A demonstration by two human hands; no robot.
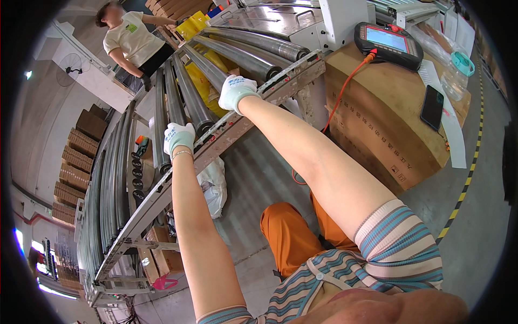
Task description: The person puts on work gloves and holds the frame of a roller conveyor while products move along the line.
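Observation:
Both my hands wear white gloves and reach over the near rail (280, 81) of a metal roller conveyor. My left hand (179, 137) is closed at the near end of a grey steel roller (174, 94), its fingertips hidden. Farther right, my right hand (237, 93) is closed at the near end of another roller (206, 66); the glove covers that end. Between them a third roller (190, 89) runs away from me. Yellow sheeting (199, 83) shows in the gaps beneath the rollers.
At right, a large carton (372, 124) bears a handheld controller (388, 44) with an orange cable (345, 86), a phone (432, 108) and a clear bottle (456, 81). A person (132, 40) stands across the conveyor. Stacked cartons (75, 167) line the left. A white sack (215, 186) lies underneath.

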